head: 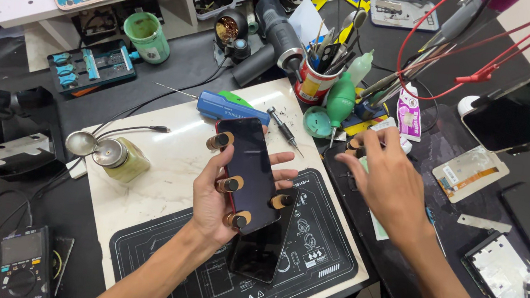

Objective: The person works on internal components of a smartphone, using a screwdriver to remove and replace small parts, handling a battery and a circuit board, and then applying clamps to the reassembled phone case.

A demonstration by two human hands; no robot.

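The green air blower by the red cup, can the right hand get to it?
Probably yes. The right hand is open and empty, just beside the green air blower, with only small clutter lying between them.

The phone (246, 173) in the left hand (218, 199) is glossy black with a thin red edge, and the clamps (229, 184) on its sides are brass and black. The mat (326, 252) is black with white line drawings, lying on a pale marbled slab (165, 172). The screwdriver (230, 107) is blue, the blower (340, 104) green, the cup (313, 82) red and yellow, the wires (479, 76) red.
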